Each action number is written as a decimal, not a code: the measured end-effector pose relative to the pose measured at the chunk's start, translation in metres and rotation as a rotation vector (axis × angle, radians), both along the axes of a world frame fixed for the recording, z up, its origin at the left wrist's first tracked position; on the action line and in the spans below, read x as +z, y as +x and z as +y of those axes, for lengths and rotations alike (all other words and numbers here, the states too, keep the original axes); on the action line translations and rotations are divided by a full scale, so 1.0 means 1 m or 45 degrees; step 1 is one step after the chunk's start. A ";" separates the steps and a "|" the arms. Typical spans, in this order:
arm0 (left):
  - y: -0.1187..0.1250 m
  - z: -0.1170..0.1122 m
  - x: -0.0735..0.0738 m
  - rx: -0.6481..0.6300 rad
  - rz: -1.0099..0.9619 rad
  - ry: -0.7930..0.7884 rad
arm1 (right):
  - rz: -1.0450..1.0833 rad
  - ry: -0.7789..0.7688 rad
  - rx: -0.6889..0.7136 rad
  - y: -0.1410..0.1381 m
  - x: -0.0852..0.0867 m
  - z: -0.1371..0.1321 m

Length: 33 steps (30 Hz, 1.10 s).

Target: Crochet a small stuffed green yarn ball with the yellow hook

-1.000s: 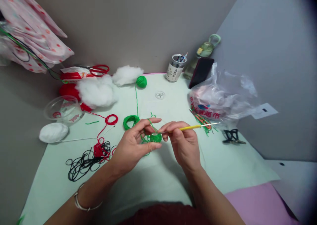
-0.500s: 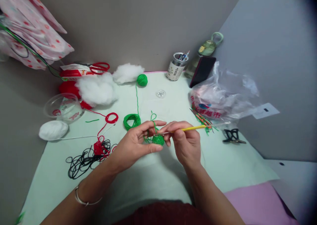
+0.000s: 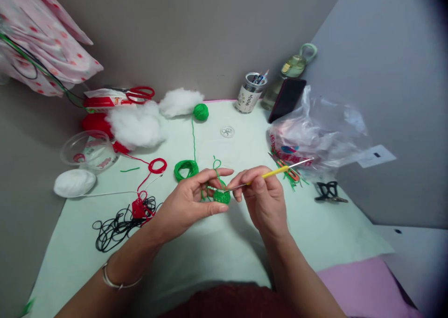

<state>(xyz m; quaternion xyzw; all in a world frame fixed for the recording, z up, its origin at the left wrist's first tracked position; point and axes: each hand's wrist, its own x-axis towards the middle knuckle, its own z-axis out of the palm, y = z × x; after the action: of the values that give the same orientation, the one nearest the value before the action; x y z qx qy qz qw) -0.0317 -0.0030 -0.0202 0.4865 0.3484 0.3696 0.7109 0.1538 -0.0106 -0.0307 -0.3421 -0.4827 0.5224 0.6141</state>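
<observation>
We see the small, rounded green piece of crocheted yarn (image 3: 221,197) between our two hands, above the pale green tabletop (image 3: 308,234), at the fingertips of the left hand (image 3: 192,199), which clasps it between thumb and fingers, so the left is the nearer one; the right hand (image 3: 264,192) is closed around the slim yellow-handled metal hook (image 3: 273,173), its fingertips just to the right of the piece, though we cannot tell whether they touch it. What matters most, we judge, is how the hook meets the piece: its long axis slants from the upper right down to the left, and its thin metal tip ends at the piece's upper edge, where we cannot make out whether it passes through a stitch; a thin green yarn strand (image 3: 217,168) loops past the left forefinger, just beyond the piece
</observation>
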 end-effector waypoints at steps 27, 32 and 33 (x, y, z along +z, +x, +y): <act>0.026 -0.018 0.001 0.283 -0.255 -0.245 | -1.202 1.082 -0.663 -0.002 -0.014 -0.021; 0.022 -0.014 0.005 0.148 -0.508 -0.506 | -0.735 0.917 -0.606 -0.005 -0.010 -0.017; 0.021 -0.013 0.005 0.151 -0.503 -0.513 | -0.634 0.848 -0.582 -0.006 -0.008 -0.015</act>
<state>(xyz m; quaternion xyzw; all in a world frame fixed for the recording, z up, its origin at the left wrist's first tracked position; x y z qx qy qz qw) -0.0110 -0.0158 -0.0155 0.2328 0.2974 0.4213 0.8246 0.1480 -0.0261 -0.0387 -0.3387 -0.6691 0.0927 0.6550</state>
